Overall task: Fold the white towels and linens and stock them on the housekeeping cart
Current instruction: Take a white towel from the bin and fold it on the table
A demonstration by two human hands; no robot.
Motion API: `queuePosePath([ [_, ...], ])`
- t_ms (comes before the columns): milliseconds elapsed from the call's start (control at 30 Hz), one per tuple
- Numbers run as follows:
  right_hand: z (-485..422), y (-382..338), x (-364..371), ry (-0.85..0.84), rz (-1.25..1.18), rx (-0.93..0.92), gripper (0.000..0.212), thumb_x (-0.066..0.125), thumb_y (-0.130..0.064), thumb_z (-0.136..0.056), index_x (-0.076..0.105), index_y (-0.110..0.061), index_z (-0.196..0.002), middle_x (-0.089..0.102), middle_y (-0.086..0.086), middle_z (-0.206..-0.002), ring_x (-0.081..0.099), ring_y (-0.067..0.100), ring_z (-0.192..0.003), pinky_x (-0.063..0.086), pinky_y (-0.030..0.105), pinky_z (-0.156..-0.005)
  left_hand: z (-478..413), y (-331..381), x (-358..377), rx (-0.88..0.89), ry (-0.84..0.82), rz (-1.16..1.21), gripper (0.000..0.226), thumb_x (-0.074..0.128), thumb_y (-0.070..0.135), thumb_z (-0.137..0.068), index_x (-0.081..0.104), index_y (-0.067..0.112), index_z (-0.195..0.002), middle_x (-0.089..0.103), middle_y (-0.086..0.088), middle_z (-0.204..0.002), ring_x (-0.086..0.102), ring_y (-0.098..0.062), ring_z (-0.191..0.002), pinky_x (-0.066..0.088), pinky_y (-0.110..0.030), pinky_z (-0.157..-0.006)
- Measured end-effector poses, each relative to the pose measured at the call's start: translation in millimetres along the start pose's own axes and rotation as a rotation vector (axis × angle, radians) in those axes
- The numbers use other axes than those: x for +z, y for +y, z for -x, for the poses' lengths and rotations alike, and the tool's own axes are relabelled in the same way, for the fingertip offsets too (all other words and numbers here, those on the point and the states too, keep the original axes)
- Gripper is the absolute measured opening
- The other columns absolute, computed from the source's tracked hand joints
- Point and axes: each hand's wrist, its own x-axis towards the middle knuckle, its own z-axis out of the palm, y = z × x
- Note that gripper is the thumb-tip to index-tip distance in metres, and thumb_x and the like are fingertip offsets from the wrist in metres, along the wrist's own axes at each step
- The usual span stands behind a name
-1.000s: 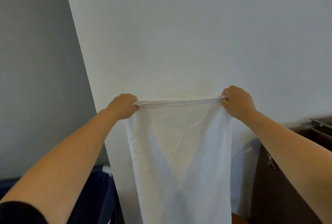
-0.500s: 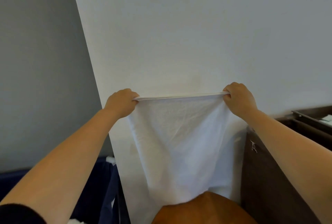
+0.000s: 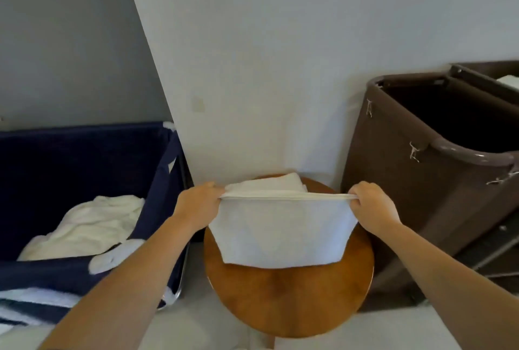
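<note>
Towel [image 3: 280, 234] of plain white cloth, doubled over, hangs taut between two hands above a round wooden table [image 3: 289, 299]. The left hand [image 3: 196, 206] pinches its top left corner with curled fingers, and the right hand [image 3: 370, 206] is clenched on the top right corner, so the upper hem runs almost level between them. The lower edge falls over the middle of the tabletop; whether it touches the wood cannot be told.

Just beyond the hem, at the far edge of the table, lie folded towels [image 3: 269, 182] in a low white pile.

To the left stands a navy hamper [image 3: 84, 159] with loose linens [image 3: 90, 226] crumpled inside, cream-white and unfolded. White patches [image 3: 112, 260] on its fabric are too blurred to read. A striped cloth [image 3: 28, 302], white and navy, lies over its near rim.

To the right is the brown housekeeping cart [image 3: 393, 181], its dark bag open at the top, with small pale ties along the rim. A pale wall [image 3: 280, 41] rises behind the table.
</note>
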Motion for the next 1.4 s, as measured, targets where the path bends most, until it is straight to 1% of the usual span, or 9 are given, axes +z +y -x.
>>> queuePosePath([
  [300,-12,20,50,-0.156,0.079,0.022,0.014,0.046,-0.015,-0.096,0.059,-0.013,-0.097,0.054,0.0,-0.093,0.052,0.015,-0.089,0.043,0.023,-0.073,-3,-5,66,-0.08,-0.119,0.088,0.035,0.036,0.022,-0.101,0.056,0.028,-0.128,0.055,-0.001,-0.11,0.055,-0.021,-0.088,0.037,-0.028,-0.068],
  [467,-79,7,68,-0.145,0.106,0.05,0.017,0.047,-0.016,-0.095,0.061,-0.01,-0.103,0.053,0.001,-0.095,0.05,0.016,-0.091,0.045,0.027,-0.076,-63,-29,73,-0.111,-0.117,0.116,0.027,0.039,0.021,-0.1,0.062,0.019,-0.114,0.051,-0.001,-0.095,0.046,-0.018,-0.074,0.039,-0.03,-0.063],
  [733,-195,-9,135,-0.103,0.078,0.161,0.02,0.049,-0.014,-0.093,0.063,-0.003,-0.102,0.061,0.013,-0.099,0.054,0.022,-0.088,0.047,0.031,-0.075,-182,-83,127,-0.258,-0.217,0.318,0.024,0.041,0.019,-0.099,0.059,0.01,-0.087,0.063,-0.012,-0.092,0.06,-0.029,-0.081,0.049,-0.038,-0.068],
  [833,-230,-8,166,-0.084,0.066,0.19,0.02,0.049,-0.009,-0.092,0.062,0.002,-0.102,0.059,0.019,-0.106,0.055,0.033,-0.101,0.046,0.04,-0.087,-220,-96,159,-0.313,-0.201,0.44,0.023,0.046,0.021,-0.099,0.061,0.004,-0.098,0.063,-0.015,-0.102,0.059,-0.029,-0.088,0.048,-0.035,-0.071],
  [1000,-259,6,236,-0.152,0.039,0.229,0.023,0.046,-0.008,-0.095,0.06,0.0,-0.111,0.059,0.02,-0.113,0.055,0.033,-0.106,0.044,0.039,-0.093,-260,-100,224,-0.372,-0.144,0.606,0.023,0.048,0.017,-0.098,0.058,0.001,-0.112,0.061,-0.018,-0.111,0.055,-0.027,-0.096,0.041,-0.029,-0.074],
  [1067,-263,10,260,-0.161,0.022,0.26,0.029,0.045,-0.009,-0.096,0.055,-0.002,-0.122,0.054,0.019,-0.123,0.05,0.032,-0.115,0.041,0.038,-0.1,-268,-99,251,-0.408,-0.124,0.713,0.032,0.05,0.015,-0.097,0.05,0.005,-0.127,0.055,-0.017,-0.124,0.053,-0.029,-0.109,0.043,-0.032,-0.086],
  [1200,-248,14,296,-0.202,0.108,0.227,0.051,0.048,-0.029,-0.096,0.035,-0.011,-0.142,0.035,0.014,-0.147,0.029,0.03,-0.136,0.024,0.04,-0.113,-263,-92,290,-0.385,-0.152,0.677,0.074,0.065,0.026,-0.088,0.023,0.016,-0.149,0.025,-0.014,-0.15,0.028,-0.03,-0.136,0.026,-0.041,-0.11],
  [1333,-209,15,325,-0.453,0.042,0.127,0.072,0.046,-0.058,-0.088,0.025,-0.025,-0.147,0.022,0.006,-0.155,0.015,0.026,-0.143,0.015,0.039,-0.116,-242,-79,318,-0.179,-0.082,0.347,0.073,0.068,0.037,-0.084,0.034,0.018,-0.146,0.022,-0.019,-0.153,0.016,-0.036,-0.139,0.012,-0.058,-0.112],
  [1400,-197,18,338,-0.622,0.095,0.063,0.093,0.026,-0.084,-0.074,0.009,-0.033,-0.15,0.005,0.003,-0.159,0.001,0.025,-0.146,0.005,0.041,-0.117,-238,-75,329,-0.134,-0.056,0.265,0.064,0.061,0.042,-0.086,0.041,0.02,-0.143,0.028,-0.023,-0.15,0.015,-0.037,-0.137,0.014,-0.064,-0.107],
])
